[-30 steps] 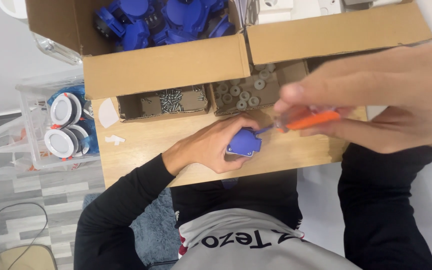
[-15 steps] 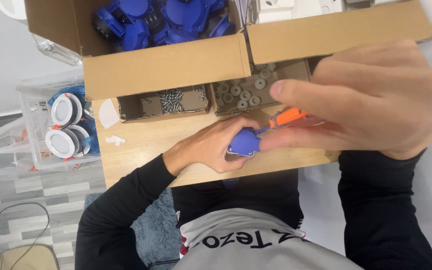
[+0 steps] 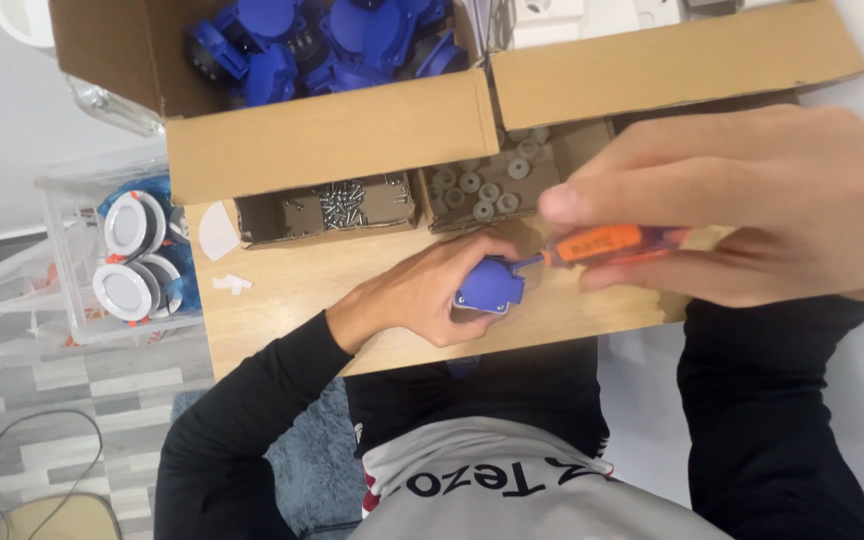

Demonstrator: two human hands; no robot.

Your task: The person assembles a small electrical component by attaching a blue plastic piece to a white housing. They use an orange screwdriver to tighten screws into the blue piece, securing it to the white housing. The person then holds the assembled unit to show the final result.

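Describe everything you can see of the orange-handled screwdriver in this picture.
The screwdriver has a translucent orange handle, seemingly plastic, and a thin dark shaft. It lies nearly level above the wooden table. The right hand pinches the handle between thumb and fingers, hiding its rear end. Its tip meets the small blue plastic part gripped in the left hand; the tip itself is hidden.

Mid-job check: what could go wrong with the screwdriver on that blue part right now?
1. The orange screwdriver tip meets the small blue part right by the left hand; a slip could jab those fingers.
2. The part sits near the wooden table edge and could drop.
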